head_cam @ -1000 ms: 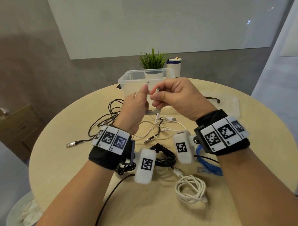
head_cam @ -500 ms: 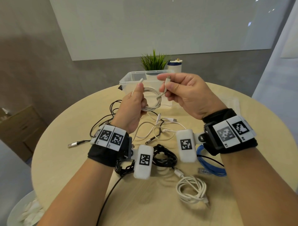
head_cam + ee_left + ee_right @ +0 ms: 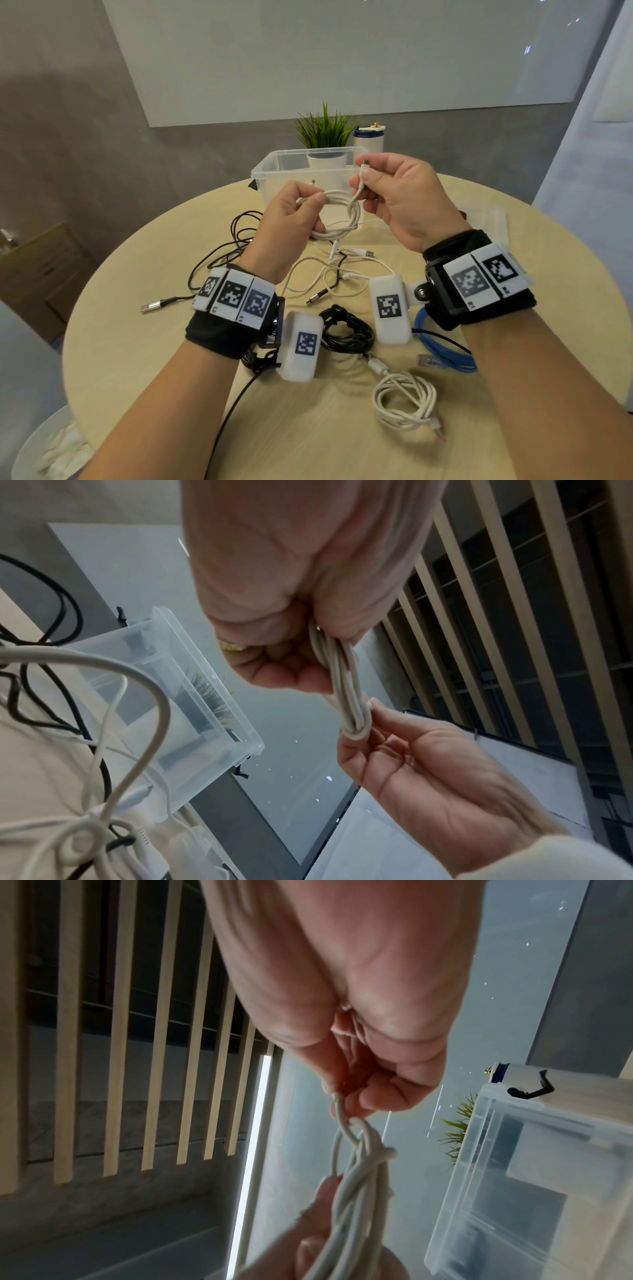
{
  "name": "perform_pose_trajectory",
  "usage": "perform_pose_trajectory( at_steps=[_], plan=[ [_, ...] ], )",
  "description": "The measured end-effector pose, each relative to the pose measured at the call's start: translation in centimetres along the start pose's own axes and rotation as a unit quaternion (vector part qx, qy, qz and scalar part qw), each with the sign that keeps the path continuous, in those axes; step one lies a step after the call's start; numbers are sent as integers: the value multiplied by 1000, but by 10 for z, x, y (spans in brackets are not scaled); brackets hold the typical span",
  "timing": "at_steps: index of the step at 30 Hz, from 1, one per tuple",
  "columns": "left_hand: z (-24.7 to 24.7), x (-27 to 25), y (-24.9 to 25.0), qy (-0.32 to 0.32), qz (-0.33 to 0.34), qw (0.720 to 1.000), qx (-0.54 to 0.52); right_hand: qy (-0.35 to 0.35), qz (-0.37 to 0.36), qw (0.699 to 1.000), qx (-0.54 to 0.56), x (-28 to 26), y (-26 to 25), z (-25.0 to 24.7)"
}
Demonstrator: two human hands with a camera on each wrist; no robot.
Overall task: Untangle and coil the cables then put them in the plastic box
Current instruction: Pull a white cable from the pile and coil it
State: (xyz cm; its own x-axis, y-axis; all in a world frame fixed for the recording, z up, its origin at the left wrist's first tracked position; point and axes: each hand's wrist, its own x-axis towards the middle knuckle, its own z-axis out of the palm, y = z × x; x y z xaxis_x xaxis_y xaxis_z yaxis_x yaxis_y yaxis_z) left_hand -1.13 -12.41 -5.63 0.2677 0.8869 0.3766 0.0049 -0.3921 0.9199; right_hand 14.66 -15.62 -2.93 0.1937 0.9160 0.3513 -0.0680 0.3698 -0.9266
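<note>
Nearest on the round wooden table (image 3: 144,342) lie a coiled white cable (image 3: 406,404), a blue cable (image 3: 445,349) and a bundled black cable (image 3: 346,332). Beyond them loose white and black cables (image 3: 329,274) sprawl tangled. Above these, the left hand (image 3: 291,222) grips a coiled white cable loop (image 3: 342,219) in curled fingers, while the right hand (image 3: 400,198) pinches that cable's free end, wrapped around the loop. Just behind stands the clear plastic box (image 3: 274,171), then a potted plant (image 3: 325,133)
</note>
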Motion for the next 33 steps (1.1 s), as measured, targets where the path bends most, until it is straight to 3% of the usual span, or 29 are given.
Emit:
perform_pose_trajectory(
  at_steps=[6,11,17,23,33],
  plan=[
    [1,-1,0,-2,22,999,39,60,5,998,-25,2,7,1],
    [2,-3,2,-11,34,997,64,91,-34,991,-92,0,10,4],
    [0,-1,0,-23,32,998,57,36,-83,973,-210,-4,9,10],
    [-6,0,0,-25,54,997,44,-69,-73,968,-229,-9,4,9],
    [-3,-2,4,-36,70,997,14,-60,-114,961,-244,-9,4,11]
  ],
)
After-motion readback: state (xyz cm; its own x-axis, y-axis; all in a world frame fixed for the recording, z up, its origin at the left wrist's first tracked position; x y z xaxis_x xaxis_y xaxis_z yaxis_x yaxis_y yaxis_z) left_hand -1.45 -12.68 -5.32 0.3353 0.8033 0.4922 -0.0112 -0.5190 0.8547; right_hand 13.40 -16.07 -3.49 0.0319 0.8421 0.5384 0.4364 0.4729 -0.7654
